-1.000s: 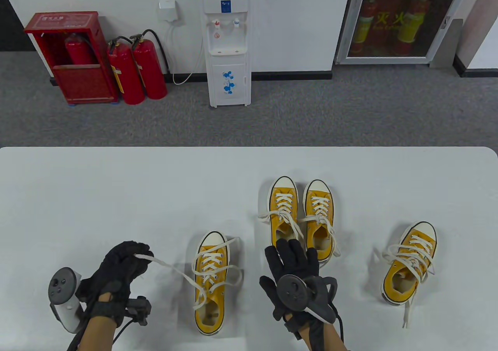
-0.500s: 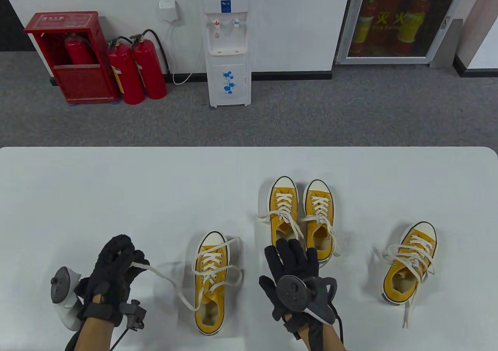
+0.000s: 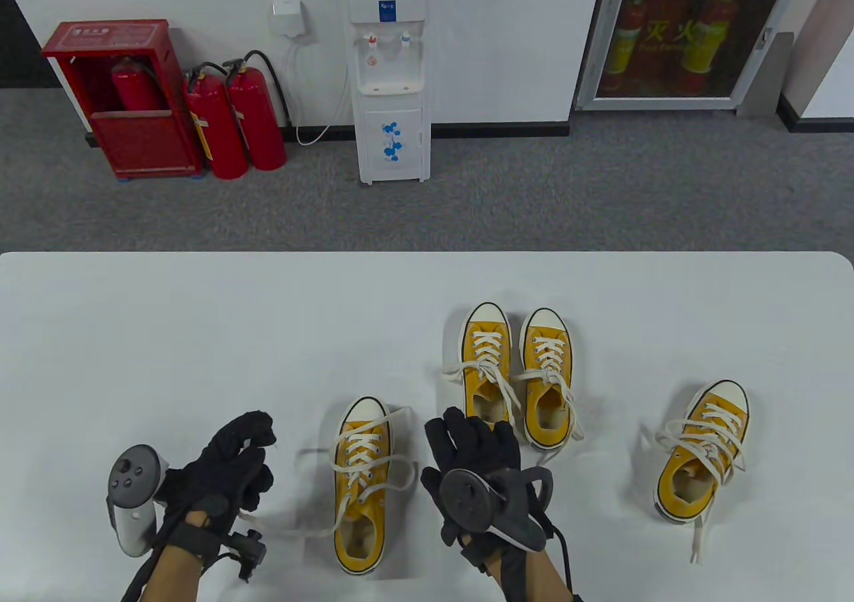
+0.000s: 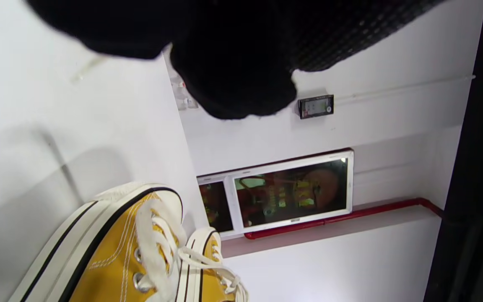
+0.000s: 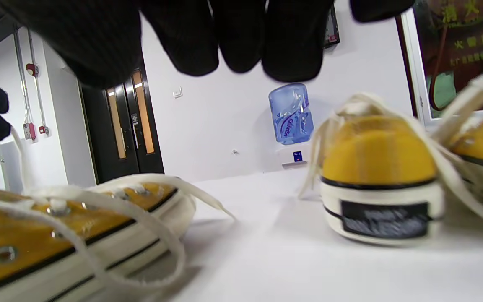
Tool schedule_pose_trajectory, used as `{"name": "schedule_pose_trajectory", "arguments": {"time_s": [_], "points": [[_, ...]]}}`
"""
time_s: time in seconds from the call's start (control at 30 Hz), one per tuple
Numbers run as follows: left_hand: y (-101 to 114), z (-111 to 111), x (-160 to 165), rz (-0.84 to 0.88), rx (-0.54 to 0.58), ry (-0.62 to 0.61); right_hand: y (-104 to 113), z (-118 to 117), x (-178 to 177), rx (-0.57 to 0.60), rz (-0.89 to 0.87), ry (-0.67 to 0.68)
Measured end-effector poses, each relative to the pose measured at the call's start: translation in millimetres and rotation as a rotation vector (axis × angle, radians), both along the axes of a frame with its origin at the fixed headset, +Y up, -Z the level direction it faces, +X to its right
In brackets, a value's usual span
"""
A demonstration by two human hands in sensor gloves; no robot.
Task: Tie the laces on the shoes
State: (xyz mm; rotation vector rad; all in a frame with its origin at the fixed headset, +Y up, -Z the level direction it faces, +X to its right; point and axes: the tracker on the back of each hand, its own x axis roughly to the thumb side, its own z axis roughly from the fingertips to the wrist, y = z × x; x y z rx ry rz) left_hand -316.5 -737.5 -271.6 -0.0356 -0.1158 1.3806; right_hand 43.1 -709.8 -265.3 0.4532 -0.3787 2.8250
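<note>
White lace (image 3: 293, 528) slackened; left hand (image 3: 230, 472) nearer shoe (image 3: 361, 485); right hand (image 3: 477, 475) shifted left.

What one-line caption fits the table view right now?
Left hand pinching the near shoe's lace, right hand open beside it, three more yellow shoes unlaced.

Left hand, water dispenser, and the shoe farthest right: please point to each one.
left hand (image 3: 230, 465), table view, on the gloved palm.
water dispenser (image 3: 390, 61), table view, on its white front.
rightmost shoe (image 3: 704, 455), table view, on its laced top.
</note>
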Motion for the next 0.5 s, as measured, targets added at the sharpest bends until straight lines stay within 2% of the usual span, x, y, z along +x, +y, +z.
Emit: {"name": "schedule_pose_trajectory", "arguments": {"time_s": [0.17, 0.37, 0.5], "points": [[-3.0, -1.0, 4.9, -0.009, -0.012, -0.030, -1.9, -12.4, -30.9, -0.163, -0.048, 0.029], [-4.4, -0.8, 6.3, 0.003, -0.016, -0.034, -21.2, -26.9, -62.8, -0.261, -0.092, 0.036], [-4.9, -0.5, 7.2, 0.000, -0.011, -0.037, -32.6, -33.2, -65.6, -0.281, -0.113, 0.009]]}}
